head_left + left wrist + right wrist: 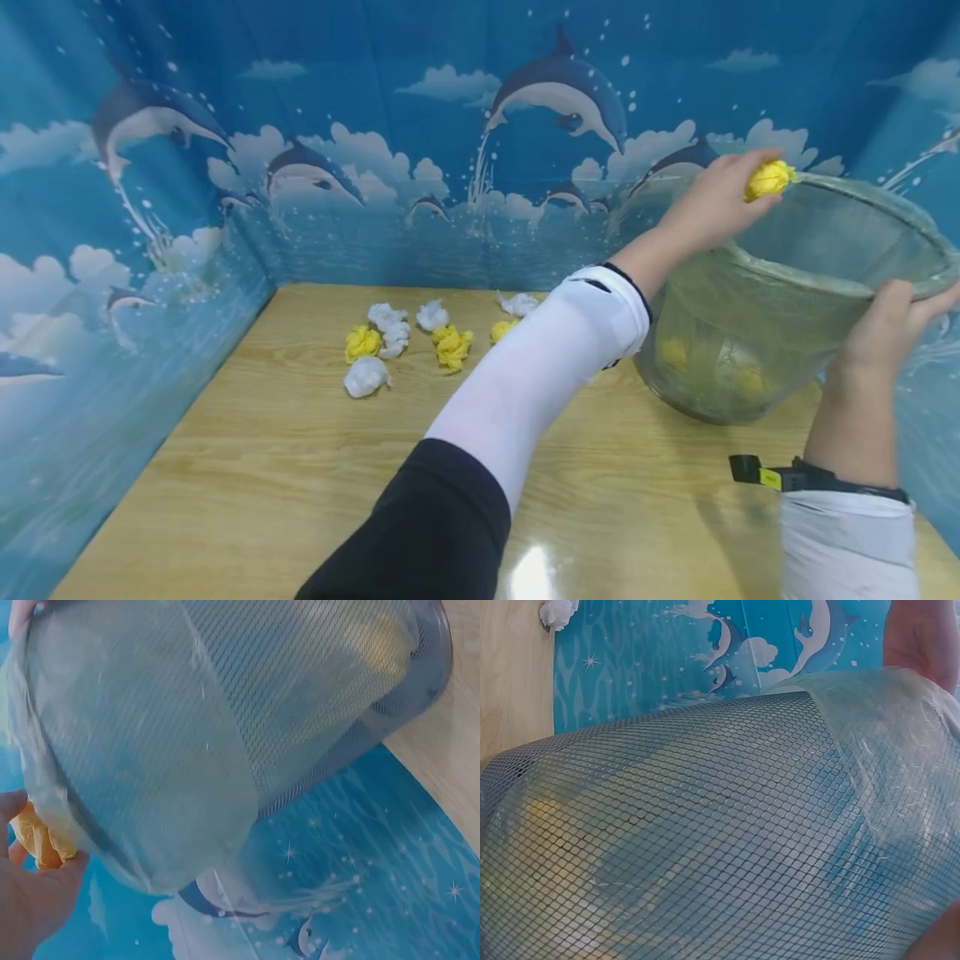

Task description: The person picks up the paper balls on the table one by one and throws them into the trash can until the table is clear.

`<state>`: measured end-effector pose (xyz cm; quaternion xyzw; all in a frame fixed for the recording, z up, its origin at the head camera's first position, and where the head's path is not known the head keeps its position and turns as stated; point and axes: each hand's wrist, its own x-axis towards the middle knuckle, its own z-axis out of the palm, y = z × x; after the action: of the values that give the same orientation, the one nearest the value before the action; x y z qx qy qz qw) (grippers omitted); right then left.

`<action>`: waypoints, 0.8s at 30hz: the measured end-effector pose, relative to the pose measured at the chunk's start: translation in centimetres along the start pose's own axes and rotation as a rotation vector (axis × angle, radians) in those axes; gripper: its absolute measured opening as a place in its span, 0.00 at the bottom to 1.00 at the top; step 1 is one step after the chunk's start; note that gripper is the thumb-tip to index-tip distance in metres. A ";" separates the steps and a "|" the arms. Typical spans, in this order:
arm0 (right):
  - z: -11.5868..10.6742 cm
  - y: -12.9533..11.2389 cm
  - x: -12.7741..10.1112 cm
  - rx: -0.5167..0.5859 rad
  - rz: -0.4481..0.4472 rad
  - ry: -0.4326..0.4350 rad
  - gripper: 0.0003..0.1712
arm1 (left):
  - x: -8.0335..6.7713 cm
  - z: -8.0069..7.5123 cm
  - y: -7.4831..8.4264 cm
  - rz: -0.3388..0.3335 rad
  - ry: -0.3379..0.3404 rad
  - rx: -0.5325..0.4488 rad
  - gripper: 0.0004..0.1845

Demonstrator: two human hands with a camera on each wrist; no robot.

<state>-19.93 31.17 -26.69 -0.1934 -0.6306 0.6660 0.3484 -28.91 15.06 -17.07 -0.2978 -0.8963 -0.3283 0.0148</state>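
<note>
The scene is enclosed by a blue fabric backdrop (375,100) printed with leaping dolphins, white clouds and waves. In front of it is set a light wood-grained table (315,483), by whose surface a bright reflection is thrown back near the lower edge. At the right, a round dark wire-mesh bin (750,308) is held tilted, its mouth leaned to the right; whether its base is fully supported by the table cannot be told. Its inside is lined with a translucent greenish plastic bag (135,750), which is folded over the rim. Through the mesh, blurred yellow and white shapes (738,367) can be seen low in the bin.

The left arm is covered by a black-and-white sleeve (540,358), the right by a pale sleeve (847,542). The bin's near rim is gripped by the right hand (873,333), with the bag caught beneath it. A crumpled yellow paper-like ball (768,180) is pinched in the fingers of the left hand (720,200), just beside the rim's far left edge. On the table, crumpled white balls (366,377) and other yellow balls (452,347) are scattered in loose clusters, the rightmost partly hidden by the left sleeve.
</note>
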 end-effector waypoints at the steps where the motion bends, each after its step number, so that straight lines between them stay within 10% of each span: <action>1: 0.0 -0.1 0.0 0.001 -0.002 0.001 0.39 | 0.0 0.2 0.1 0.001 -0.004 0.001 0.31; 24: 0.1 -0.2 -0.2 0.034 -0.016 0.011 0.39 | -0.4 1.3 0.0 0.010 -0.028 0.067 0.35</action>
<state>-19.87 30.94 -26.49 -0.1861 -0.6187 0.6728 0.3604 -28.31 15.62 -18.15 -0.3063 -0.9054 -0.2936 0.0139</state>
